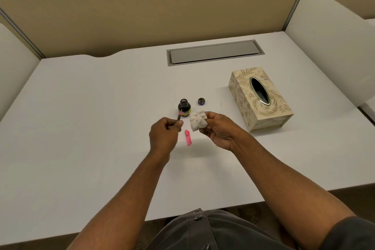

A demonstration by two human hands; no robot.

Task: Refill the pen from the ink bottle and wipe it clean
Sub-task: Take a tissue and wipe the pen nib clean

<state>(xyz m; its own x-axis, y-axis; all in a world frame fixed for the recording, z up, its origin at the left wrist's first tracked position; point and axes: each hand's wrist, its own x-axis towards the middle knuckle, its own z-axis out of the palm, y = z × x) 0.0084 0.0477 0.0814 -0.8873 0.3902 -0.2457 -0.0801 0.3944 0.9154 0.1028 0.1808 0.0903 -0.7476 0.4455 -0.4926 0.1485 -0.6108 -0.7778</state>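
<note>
My left hand [164, 135] grips a thin pink and dark pen [179, 116], whose tip points up toward the open ink bottle [184, 107] just behind it. To its right, my right hand [217, 130] pinches a crumpled white tissue [197, 121] with small dark ink spots. The tissue hangs a short way from the pen and does not touch it. On the white desk between my hands lies the pink pen cap [188, 137]. The bottle's dark screw cap [201, 101] sits right of the bottle.
A cream and gold patterned tissue box [260, 97] stands to the right on the white desk [91, 128]. A grey cable hatch [215, 52] is set into the desk's back. Beige partition walls enclose the back and sides.
</note>
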